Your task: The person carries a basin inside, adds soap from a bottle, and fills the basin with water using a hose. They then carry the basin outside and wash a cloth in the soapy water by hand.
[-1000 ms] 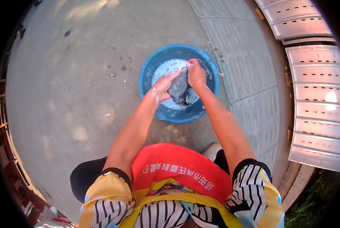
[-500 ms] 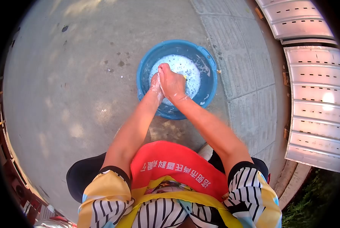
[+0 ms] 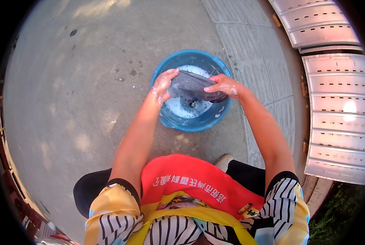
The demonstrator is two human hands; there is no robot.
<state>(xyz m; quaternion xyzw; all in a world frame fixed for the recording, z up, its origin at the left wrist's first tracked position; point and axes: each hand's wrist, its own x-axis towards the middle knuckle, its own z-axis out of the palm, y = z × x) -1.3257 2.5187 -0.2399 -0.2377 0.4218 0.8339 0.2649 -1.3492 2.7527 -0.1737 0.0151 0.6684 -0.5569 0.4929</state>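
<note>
Left hand (image 3: 163, 86): spread around one end of a dark grey, wet cloth (image 3: 190, 83), fingertips on its upper edge, suds on the skin. Right hand (image 3: 226, 86): closed on the other end, thumb on the near face, froth near the wrist. I log the cloth as stretched between the two hands. Long axis runs from left hand to right hand, the right end slightly nearer the body.

Beneath both hands: white, bubbly, soapy water (image 3: 180, 107) in a round blue plastic basin (image 3: 190, 125). A small dark patch with a pale spot shows in it just below the cloth; I cannot tell what it is.

Nearer the body than the hands: a red apron (image 3: 174, 163) with yellow trim. White characters, upside down on my feed; I read 洛阳市肖氏香料有限, the last one after that cut short. A small yellow patch on its right side carries dark marks too small for me to read.

Around the basin: grey concrete ground (image 3: 88, 81). Beyond the right hand: grooved grey paving (image 3: 268, 61), then pale slotted metal panels (image 3: 337, 114).
</note>
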